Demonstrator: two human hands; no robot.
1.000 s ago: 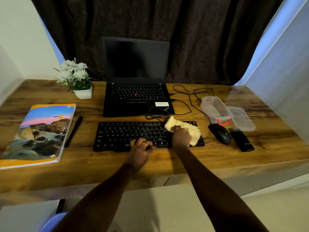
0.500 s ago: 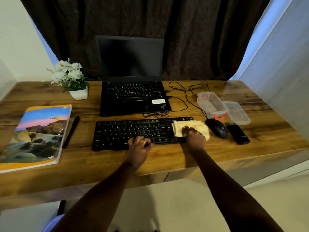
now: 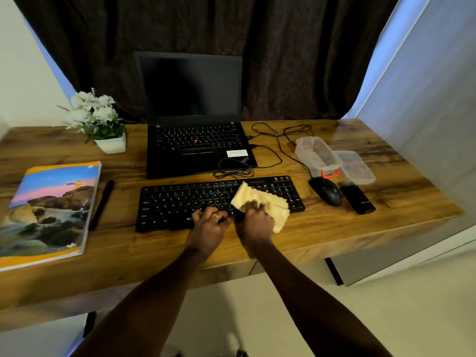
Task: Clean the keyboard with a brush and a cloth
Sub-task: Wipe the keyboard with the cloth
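Head view, starting at the near edge: we see two bare forearms reaching over the front of the wooden desk [image 3: 334, 228] to the black external keyboard [image 3: 180, 202], which lies flat just in front of the laptop.

Our left hand [image 3: 208, 225] rests on the front rows near the middle with its fingers bent. We judge it is pinning the board so it does not slide. A dark sliver shows by its fingers, and we cannot tell whether it holds anything, the brush included.

Our right hand [image 3: 257, 220] bunches the pale yellow crumpled cloth [image 3: 277, 207] and presses it onto the keys right of centre, just beside the left hand. One corner of the cloth drapes over the front edge.

Half a second ago the cloth sat at the keyboard's right end, near the mouse. It has since swept left, uncovering those end keys, while the left hand has stayed put. We read this as a wiping pass in progress.

To the right sit a black mouse [image 3: 325, 193], a small black device [image 3: 356, 198] and a clear plastic box [image 3: 318, 154]. To the left lie a colourful notebook [image 3: 51, 210] and a black pen [image 3: 101, 204]. Behind stand the open black laptop [image 3: 195, 145] and a white potted plant [image 3: 95, 117].
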